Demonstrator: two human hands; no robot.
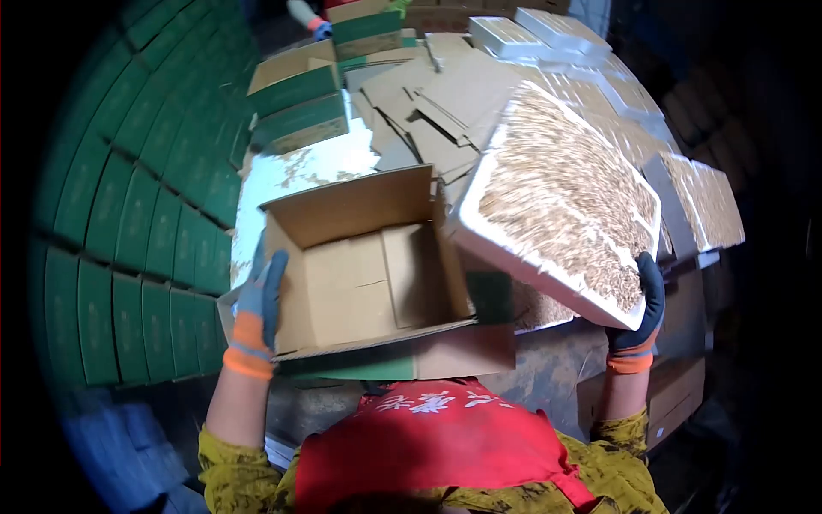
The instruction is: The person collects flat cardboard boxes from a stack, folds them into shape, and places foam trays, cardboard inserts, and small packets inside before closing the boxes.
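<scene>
An open, empty cardboard box (pixel 347 278) stands tilted in front of me, its green outer side toward my body. My left hand (pixel 259 300), in a grey and orange glove, holds the box's left wall. To the right, a white foam tray (pixel 548 272) filled with small brown pieces (pixel 556 188) is tilted, its left edge beside the box's right wall. My right hand (pixel 642 308), gloved too, grips the tray at its lower right corner, the fingers partly under it.
Green boxes (pixel 137 231) are stacked along the left. More open boxes (pixel 300 94) stand behind, near a co-worker's gloved hand (pixel 321 30). Flattened cardboard (pixel 462 86) covers the middle; other filled foam trays (pixel 706 201) lie at the back and right.
</scene>
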